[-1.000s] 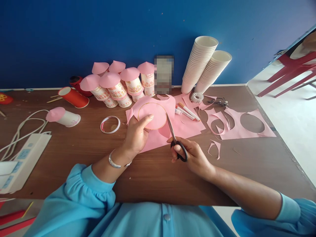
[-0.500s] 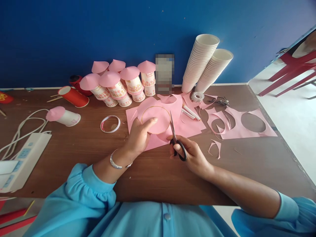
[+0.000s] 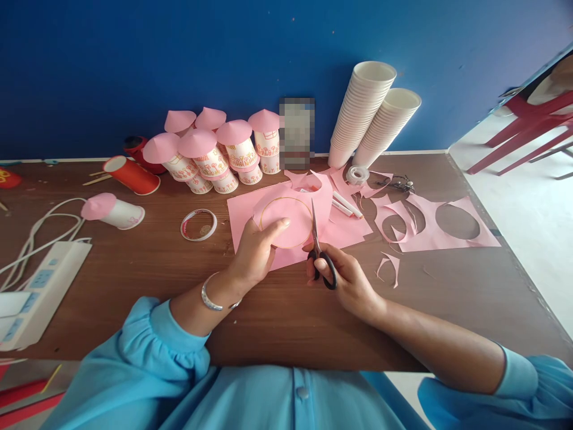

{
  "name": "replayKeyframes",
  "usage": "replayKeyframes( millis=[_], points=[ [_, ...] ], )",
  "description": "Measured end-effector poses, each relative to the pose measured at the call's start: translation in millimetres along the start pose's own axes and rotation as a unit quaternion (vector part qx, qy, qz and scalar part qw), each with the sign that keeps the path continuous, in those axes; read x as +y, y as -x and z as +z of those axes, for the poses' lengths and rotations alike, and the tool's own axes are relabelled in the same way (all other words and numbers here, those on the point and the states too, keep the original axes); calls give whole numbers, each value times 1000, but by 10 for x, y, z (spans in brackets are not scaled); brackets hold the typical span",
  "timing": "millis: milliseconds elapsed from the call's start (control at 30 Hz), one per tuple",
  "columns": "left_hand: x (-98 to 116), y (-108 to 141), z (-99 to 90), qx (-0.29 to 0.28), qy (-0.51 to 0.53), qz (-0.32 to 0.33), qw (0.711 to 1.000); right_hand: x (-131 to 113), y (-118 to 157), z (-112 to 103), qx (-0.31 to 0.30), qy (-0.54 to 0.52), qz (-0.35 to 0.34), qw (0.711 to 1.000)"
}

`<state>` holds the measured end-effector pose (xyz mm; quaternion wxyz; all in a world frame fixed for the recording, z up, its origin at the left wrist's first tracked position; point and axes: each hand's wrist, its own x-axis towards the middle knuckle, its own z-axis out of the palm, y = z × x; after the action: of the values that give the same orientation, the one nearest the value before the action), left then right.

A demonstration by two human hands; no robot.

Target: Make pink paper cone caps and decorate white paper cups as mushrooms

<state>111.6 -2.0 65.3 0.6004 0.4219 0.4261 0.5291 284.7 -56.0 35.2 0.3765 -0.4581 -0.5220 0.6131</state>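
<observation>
Two tall stacks of nested white paper cups (image 3: 363, 113) lean at the far side of the table (image 3: 268, 334), right of centre. Far left of centre, several patterned cup towers (image 3: 242, 156) wear smooth pink paper cones; nearer and farther left, a plain cone-topped cup (image 3: 123, 214) lies on its side.

The left hand (image 3: 254, 251) pinches a thin pink sheet (image 3: 289, 222), thumb flat on top, inside a drawn circular outline. The sheet is held at mid-table, over more pink paper (image 3: 244, 215). The right hand (image 3: 351, 278) is closed around the black handles of metal scissors (image 3: 329, 273), their blades at the circle's right edge; how far they part I cannot tell. Curved pink offcuts (image 3: 421, 236) lie at right.
</observation>
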Motion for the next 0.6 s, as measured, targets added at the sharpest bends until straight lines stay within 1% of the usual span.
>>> replayKeyframes(
  millis=[167,300,400,600],
  points=[
    [-15,-7,-24,22,-13,-15,1000,21,2,-6,-3,-4,2,1000],
    [70,-2,-1,35,-66,15,997,46,9,-13,-5,-6,-1,1000],
    [126,-5,30,33,-93,37,994,60,18,-19,-4,-13,-6,1000],
    [128,-13,30,38,-97,30,994,49,26,-21,-6,-14,-10,1000]
  ],
)
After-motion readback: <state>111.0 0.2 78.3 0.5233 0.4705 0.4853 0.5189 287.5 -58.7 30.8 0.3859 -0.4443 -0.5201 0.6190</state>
